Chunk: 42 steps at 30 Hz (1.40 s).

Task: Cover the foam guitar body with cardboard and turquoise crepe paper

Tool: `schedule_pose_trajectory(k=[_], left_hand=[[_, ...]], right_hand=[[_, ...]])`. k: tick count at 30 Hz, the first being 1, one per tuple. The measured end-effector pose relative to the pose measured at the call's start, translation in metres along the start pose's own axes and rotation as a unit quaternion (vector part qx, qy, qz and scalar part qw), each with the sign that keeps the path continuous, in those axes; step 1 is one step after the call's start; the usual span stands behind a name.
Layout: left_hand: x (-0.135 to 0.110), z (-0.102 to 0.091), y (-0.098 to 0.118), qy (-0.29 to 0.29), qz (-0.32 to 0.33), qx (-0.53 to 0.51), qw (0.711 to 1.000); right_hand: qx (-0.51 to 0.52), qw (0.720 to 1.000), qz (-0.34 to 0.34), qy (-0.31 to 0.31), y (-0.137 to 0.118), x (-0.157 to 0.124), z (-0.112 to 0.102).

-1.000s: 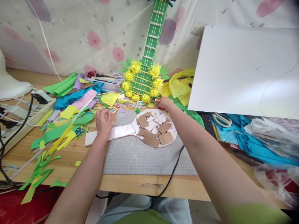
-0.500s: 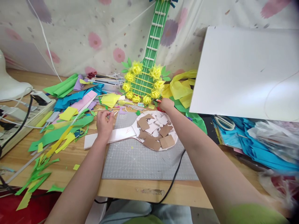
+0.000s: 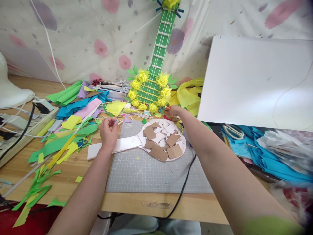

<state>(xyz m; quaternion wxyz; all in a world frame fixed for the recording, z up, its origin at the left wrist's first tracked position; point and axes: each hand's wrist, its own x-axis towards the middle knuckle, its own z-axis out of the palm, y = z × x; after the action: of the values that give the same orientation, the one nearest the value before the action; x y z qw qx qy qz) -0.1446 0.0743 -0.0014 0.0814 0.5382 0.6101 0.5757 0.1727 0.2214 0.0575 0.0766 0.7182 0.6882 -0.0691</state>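
Guitar-shaped white board cutout (image 3: 129,142) flat on the grey cutting mat (image 3: 156,179), neck running to nine o'clock past the mat's edge. Left hand (image 3: 109,133) over that neck, fingers curled, thumb and forefinger close; cannot tell whether anything is pinched. Right hand (image 3: 174,111) off the round body at one o'clock, fingers bent beside an orange bit; grip on it unclear. On the body, brown cardboard scraps (image 3: 174,151) among white ones. Farther out, from the body: black cable (image 3: 185,182) at five, green toy guitar (image 3: 156,62) near twelve, white panel (image 3: 254,78) at two, blue paper (image 3: 264,163) at three.
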Motion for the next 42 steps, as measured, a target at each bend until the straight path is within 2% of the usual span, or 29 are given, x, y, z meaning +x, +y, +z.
schedule_pose_trajectory(k=[3,6,8,14,18,24,30,33,36,39,42], left_hand=[[0.0,0.0,-0.001,-0.017,-0.014,-0.002,1.0],[0.001,0.0,-0.001,-0.009,-0.003,0.028,1.0],[0.003,-0.001,-0.001,0.011,-0.018,0.038,0.999],[0.015,-0.015,-0.003,0.089,-0.082,0.048,0.991],[0.022,-0.03,-0.01,0.125,-0.115,0.062,0.984],[0.021,-0.03,-0.029,0.076,-0.133,0.08,0.985],[0.023,-0.03,-0.037,0.067,-0.111,0.084,0.988],[0.024,-0.033,-0.038,0.058,-0.117,0.078,0.988],[0.022,-0.032,-0.037,0.033,-0.109,0.029,0.993],[0.017,-0.025,-0.029,-0.012,-0.076,-0.001,0.997],[0.007,-0.019,-0.012,-0.084,-0.042,0.046,0.995]], right_hand=[[-0.007,0.999,0.015,-0.044,-0.004,-0.003,-0.001],[-0.01,0.999,0.027,-0.029,-0.008,-0.006,-0.007],[-0.008,0.999,0.026,-0.023,-0.011,-0.013,-0.013],[0.094,0.992,-0.085,-0.002,-0.035,-0.048,-0.02],[0.093,0.986,-0.14,0.008,-0.061,-0.064,-0.014],[0.042,0.985,-0.165,0.033,-0.087,-0.065,-0.002],[0.032,0.971,-0.234,-0.039,-0.106,-0.051,-0.002],[-0.006,0.978,-0.199,-0.054,-0.112,-0.043,-0.002],[-0.034,0.988,-0.146,-0.039,-0.11,-0.038,-0.002],[-0.029,0.99,-0.137,-0.01,-0.107,-0.038,-0.001],[-0.011,0.989,-0.143,0.032,-0.106,-0.043,0.0]])
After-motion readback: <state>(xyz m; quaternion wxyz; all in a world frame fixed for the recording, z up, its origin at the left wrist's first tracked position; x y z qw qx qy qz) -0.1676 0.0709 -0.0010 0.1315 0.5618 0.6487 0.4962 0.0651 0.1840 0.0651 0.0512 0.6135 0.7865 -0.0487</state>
